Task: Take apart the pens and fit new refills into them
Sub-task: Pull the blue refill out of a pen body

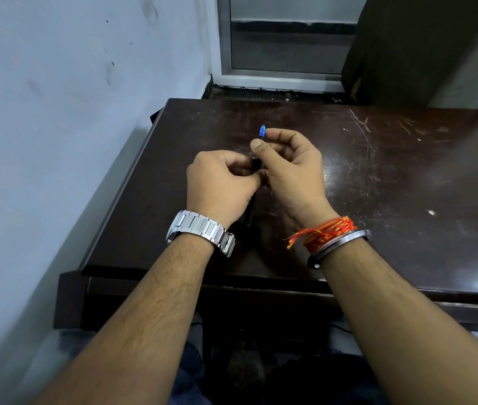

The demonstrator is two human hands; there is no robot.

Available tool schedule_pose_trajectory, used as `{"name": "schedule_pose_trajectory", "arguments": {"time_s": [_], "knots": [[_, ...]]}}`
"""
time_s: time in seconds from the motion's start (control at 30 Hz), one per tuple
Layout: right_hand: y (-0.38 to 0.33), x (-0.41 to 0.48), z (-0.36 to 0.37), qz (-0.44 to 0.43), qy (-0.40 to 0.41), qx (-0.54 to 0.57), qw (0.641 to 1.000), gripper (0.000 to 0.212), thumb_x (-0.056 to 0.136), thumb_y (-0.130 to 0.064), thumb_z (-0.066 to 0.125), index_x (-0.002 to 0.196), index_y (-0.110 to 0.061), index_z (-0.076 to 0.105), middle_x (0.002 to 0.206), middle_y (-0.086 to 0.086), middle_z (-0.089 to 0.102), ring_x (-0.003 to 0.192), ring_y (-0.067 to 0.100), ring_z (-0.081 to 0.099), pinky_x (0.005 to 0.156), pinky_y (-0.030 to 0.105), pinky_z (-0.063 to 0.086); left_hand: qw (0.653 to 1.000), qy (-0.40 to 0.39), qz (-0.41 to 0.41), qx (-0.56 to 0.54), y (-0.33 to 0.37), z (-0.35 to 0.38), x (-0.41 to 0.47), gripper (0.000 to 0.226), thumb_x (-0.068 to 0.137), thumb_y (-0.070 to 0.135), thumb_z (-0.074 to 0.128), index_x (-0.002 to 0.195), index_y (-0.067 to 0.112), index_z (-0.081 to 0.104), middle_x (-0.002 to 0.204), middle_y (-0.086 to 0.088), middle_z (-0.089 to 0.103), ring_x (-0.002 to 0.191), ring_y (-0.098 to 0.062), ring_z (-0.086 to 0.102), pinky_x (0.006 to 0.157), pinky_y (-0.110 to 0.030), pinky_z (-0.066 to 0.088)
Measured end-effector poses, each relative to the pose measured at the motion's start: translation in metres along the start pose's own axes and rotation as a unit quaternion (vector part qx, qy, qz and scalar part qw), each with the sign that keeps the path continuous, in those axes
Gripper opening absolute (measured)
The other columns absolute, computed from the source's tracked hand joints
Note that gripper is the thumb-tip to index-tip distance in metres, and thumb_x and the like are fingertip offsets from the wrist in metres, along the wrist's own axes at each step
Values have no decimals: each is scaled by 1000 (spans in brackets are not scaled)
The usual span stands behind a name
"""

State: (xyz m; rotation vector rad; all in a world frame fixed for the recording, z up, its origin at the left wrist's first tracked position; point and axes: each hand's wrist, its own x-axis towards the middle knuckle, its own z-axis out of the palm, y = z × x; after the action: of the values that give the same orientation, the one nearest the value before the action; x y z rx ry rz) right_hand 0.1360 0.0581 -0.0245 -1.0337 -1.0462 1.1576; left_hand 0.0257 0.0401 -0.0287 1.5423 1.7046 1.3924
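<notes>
1. A dark wooden table (407, 176) is seen from above; its left edge runs close beside a pale wall (56, 112), its far edge stops just short of a window frame (278, 77), and its near edge lies under the forearms.
2. The tabletop to the right of the hands is scratched and bare, so open room lies on that side; the left side is hemmed in by the wall.
3. The left hand (220, 185) is closed around a black pen barrel (249, 211), which is held above the table and slants down toward the near edge.
4. The right hand (290, 168) is pinched narrowly, thumb against forefinger, on a small blue pen piece (262, 131) whose tip points up and away.
5. The two hands touch at the fingers, just above the table's middle.
6. A metal watch (202, 229) is worn on the left wrist; red-orange threads (324, 232) and a steel bangle (340, 244) on the right.
7. No writing or brand can be read anywhere.
</notes>
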Motion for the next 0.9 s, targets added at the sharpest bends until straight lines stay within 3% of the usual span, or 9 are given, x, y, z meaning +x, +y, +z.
{"name": "schedule_pose_trajectory", "arguments": {"time_s": [0.17,0.23,0.3,0.53,0.63,0.7,0.9], "knots": [[-3,2,2,27,-1,40,999,15,92,-3,57,99,-14,64,82,5,74,68,13,67,53,20,50,1000,0,-3,1,0,1,0,21,62,27,93,68,34,74,61,21,67,60,11,64,54,-5,46],[-2,2,2,27,12,28,999,9,91,-14,66,100,-14,66,84,4,71,69,13,63,60,25,50,1000,4,0,3,0,1,0,24,62,28,93,65,35,71,60,20,67,58,12,63,53,-5,45],[0,2,1,15,22,4,1000,21,87,-23,76,102,-13,66,82,-1,68,68,8,60,63,26,49,1000,7,-1,3,1,1,0,21,62,28,92,66,32,73,58,21,66,57,12,63,53,-5,44],[-4,0,0,18,3,6,1000,12,92,-3,61,97,-14,65,82,6,73,63,5,64,54,17,49,1000,8,1,4,-1,0,0,18,64,24,92,75,28,78,61,20,68,60,10,65,54,-7,47],[-4,0,2,15,16,3,1000,5,92,-14,68,96,-12,67,81,2,70,61,4,60,56,19,48,1000,7,1,9,0,0,0,17,63,28,92,71,28,77,59,19,67,58,10,64,53,-7,46],[-3,-1,1,6,20,-16,1000,16,88,-20,76,99,-11,67,82,0,68,69,8,63,62,23,51,1000,9,6,9,1,0,0,14,63,29,89,68,29,76,58,20,68,58,10,65,53,-7,47],[-5,-2,3,20,2,9,1000,14,94,-2,58,94,-14,64,81,6,72,61,6,64,53,17,48,1000,7,0,9,0,0,0,17,64,24,90,74,28,78,58,22,66,61,11,66,56,-6,48]]}}
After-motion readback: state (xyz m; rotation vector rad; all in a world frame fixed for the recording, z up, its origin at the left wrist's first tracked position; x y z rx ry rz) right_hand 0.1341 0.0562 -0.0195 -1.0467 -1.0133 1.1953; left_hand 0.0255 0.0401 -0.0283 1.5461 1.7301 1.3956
